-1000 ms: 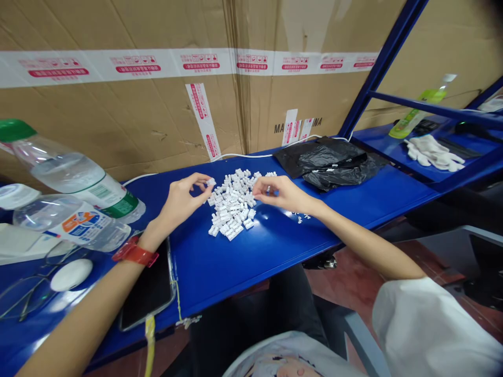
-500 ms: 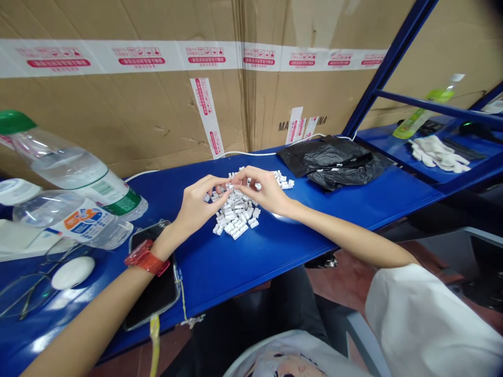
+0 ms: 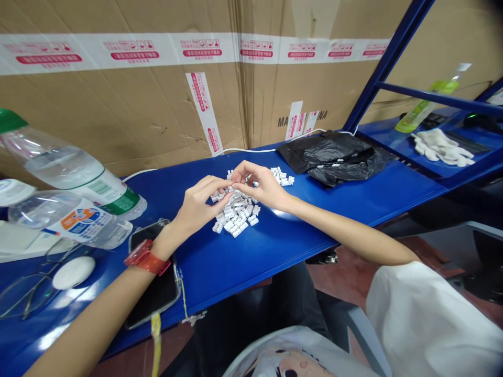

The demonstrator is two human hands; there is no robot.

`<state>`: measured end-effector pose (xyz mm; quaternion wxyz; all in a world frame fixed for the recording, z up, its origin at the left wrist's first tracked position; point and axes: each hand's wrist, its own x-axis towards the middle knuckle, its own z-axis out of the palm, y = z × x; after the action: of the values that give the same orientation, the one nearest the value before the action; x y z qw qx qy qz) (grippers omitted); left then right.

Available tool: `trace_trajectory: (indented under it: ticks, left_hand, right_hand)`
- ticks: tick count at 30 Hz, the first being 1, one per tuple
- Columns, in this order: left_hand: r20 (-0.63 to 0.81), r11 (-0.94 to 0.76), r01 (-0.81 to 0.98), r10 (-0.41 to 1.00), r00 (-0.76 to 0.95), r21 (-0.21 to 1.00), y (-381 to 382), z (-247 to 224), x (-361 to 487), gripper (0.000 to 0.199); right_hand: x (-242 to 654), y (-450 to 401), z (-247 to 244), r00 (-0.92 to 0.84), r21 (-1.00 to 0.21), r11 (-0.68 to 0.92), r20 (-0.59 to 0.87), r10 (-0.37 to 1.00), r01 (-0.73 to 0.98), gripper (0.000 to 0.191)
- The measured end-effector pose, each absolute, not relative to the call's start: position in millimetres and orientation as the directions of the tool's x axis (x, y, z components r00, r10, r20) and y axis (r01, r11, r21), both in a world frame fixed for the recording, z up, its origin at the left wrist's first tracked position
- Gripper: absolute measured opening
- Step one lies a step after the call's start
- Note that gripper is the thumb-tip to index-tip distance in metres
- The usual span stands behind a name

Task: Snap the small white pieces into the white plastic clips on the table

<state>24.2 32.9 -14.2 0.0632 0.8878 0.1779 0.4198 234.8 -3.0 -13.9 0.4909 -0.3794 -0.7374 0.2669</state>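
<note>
Over a heap of small white plastic pieces on the blue tabletop, my two hands meet fingertip to fingertip. My left hand, with a red watch on its wrist, is closed in a pinch on a small white plastic piece, mostly hidden by the fingers. Coming in from the right, my right hand pinches at the same spot with thumb and index finger, its other fingers curled. The heap lies under and in front of both hands, partly covered by them.
Two plastic bottles, one green-capped and one white-capped, lean at left by glasses and a white oval case. A phone lies under my left wrist. Black plastic bags lie right of the heap; cardboard stands behind.
The fingertips have shifted slightly, and the small white piece that showed between them is now mostly covered. My hands remain over the heap. The whole view has tilted a little.
</note>
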Motion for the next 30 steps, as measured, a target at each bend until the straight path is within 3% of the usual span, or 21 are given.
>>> trace_trajectory:
  ticks: [5, 9, 16, 20, 24, 27, 30]
  left_hand:
    - [0.764, -0.940, 0.272, 0.328, 0.556, 0.206, 33, -17, 26, 0.017]
    - [0.765, -0.945, 0.253, 0.318, 0.560, 0.208, 35, -20, 26, 0.016]
    - [0.766, -0.948, 0.252, 0.308, 0.564, 0.195, 41, -25, 23, 0.016]
    - [0.776, -0.949, 0.257, 0.301, 0.555, 0.185, 41, -24, 24, 0.015]
    - [0.780, -0.944, 0.257, 0.319, 0.539, 0.208, 43, -25, 25, 0.015]
    - [0.777, -0.940, 0.250, 0.334, 0.534, 0.233, 43, -26, 25, 0.015]
    - [0.753, -0.919, 0.245, 0.393, 0.527, 0.308, 42, -25, 25, 0.016]
  right_hand:
    - [260, -2, -1, -0.298, -0.721, 0.549, 0.461, 0.836, 0.423, 0.028]
    - [311, -24, 12, -0.436, -0.600, 0.512, 0.282, 0.854, 0.615, 0.017]
    - [343, -78, 8, -0.275, -0.410, 0.246, -0.013, 0.961, 0.879, 0.001]
    - [322, -80, 2, -0.252, -0.227, 0.253, 0.034, 0.967, 0.940, 0.013]
    - [303, -65, 0, -0.307, -0.175, 0.311, 0.050, 0.950, 0.934, 0.014]
    - [292, -50, 1, -0.338, -0.201, 0.350, 0.091, 0.937, 0.915, 0.019]
    - [278, -33, 7, -0.331, -0.371, 0.428, 0.299, 0.895, 0.824, 0.016]
